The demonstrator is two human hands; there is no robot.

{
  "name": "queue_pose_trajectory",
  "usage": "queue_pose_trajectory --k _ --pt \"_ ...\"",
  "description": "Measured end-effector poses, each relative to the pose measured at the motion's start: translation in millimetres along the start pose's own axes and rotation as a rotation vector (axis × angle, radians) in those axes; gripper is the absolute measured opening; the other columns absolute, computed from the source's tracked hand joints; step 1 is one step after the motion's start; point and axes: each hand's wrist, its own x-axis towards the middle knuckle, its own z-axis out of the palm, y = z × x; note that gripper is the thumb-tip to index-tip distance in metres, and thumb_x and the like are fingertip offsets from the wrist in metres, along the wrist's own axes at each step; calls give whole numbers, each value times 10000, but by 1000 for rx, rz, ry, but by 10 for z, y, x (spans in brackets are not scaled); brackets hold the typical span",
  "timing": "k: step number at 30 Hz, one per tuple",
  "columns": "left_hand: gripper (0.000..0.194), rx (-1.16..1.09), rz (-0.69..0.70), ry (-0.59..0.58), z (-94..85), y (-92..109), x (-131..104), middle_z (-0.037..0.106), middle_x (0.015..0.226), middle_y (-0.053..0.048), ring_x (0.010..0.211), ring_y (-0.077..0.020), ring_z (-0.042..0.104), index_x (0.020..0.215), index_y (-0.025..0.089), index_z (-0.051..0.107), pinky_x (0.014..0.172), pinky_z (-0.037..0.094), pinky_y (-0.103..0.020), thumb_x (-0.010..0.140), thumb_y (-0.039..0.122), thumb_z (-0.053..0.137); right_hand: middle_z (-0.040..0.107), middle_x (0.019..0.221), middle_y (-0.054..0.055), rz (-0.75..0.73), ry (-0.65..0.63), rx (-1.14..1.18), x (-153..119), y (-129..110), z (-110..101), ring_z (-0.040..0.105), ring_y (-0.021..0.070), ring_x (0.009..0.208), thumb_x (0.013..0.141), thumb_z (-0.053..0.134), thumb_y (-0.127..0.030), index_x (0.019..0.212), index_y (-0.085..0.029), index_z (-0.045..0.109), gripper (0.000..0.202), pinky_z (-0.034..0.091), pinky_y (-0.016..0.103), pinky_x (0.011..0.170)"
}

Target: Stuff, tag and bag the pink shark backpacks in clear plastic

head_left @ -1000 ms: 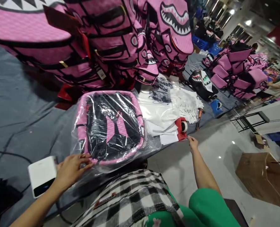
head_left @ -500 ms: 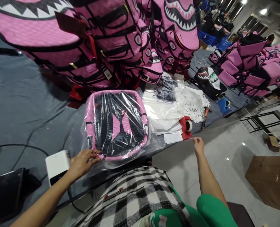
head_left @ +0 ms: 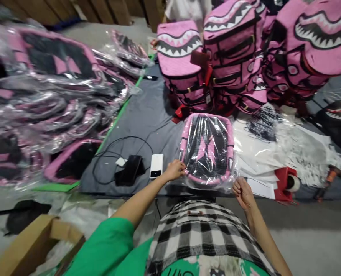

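A pink and black backpack (head_left: 207, 148) lies back panel up on the grey-covered table inside a clear plastic bag (head_left: 233, 174). At the bag's lower left edge, my left hand (head_left: 175, 170) has its fingers closed on the plastic. My right hand (head_left: 243, 192) is beside the lower right corner, thumb and fingers pinched together; anything between them is too small to make out. Right of that hand stands a red tape dispenser (head_left: 282, 184) with a white roll, next to white paper sheets (head_left: 259, 188).
Bagged pink backpacks (head_left: 58, 96) are heaped on the left, past a green table edge. Upright pink backpacks (head_left: 182, 61) stand at the back. A white power bank (head_left: 156, 165), a black phone (head_left: 129, 170) and cables lie left of my left hand. A cardboard box (head_left: 38, 245) sits lower left.
My right hand has moved left from the tape dispenser to the bag's lower right corner. My left hand stays at the bag's lower left edge. The view has turned left.
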Motion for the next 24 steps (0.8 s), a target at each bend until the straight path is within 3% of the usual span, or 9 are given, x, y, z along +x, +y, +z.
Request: queue_pose_trajectory --k 3,6,9,14,17,21,24 --pt "98 -31 12 -6 -5 -24 15 715 1224 -50 1255 -282 531 882 209 771 1065 385 -470 813 243 710 409 624 -75 -103 -381 -319 161 -181 636 338 86 542 833 739 -541 761 -208 526 401 293 208 515" --pt "109 -55 37 -14 -2 -35 3 696 1228 -69 1284 -287 503 916 177 749 1071 382 -515 834 230 699 477 695 -48 -314 -700 -870 381 -296 1182 411 111 636 956 580 -485 773 -201 525 342 337 231 615" --pt "96 -68 57 -22 -1 -55 4 684 1229 -68 1293 -285 491 912 170 737 1072 383 -526 853 226 685 536 714 -39 -384 -875 -1220 600 -239 1599 454 126 664 976 557 -406 787 -207 539 275 327 238 640" --pt "116 -77 81 -26 16 -91 23 677 1221 -75 1269 -287 498 935 172 736 1049 398 -512 866 232 666 639 773 -13 -334 -903 -1415 837 -23 1924 559 154 721 899 703 -359 847 -224 618 167 330 243 645" --pt "143 -89 92 -27 32 -101 31 671 1238 -77 1271 -293 489 959 175 740 1034 400 -506 867 237 650 632 747 -26 -295 -798 -1540 929 -56 1893 576 163 707 879 738 -367 962 -231 612 203 334 244 630" --pt "146 -100 99 -25 31 -99 42 680 1229 -78 1249 -305 487 933 179 748 1001 400 -491 853 242 643 670 927 55 -293 -565 -1676 923 -220 1782 612 200 848 944 632 -248 1065 -206 586 136 362 267 676" --pt "141 -89 102 -23 21 -86 42 692 1203 -78 1230 -313 487 908 189 748 982 396 -477 849 242 632 681 1001 55 -301 -575 -1697 765 -199 1807 628 185 898 954 624 -275 1038 -217 612 103 392 259 719"
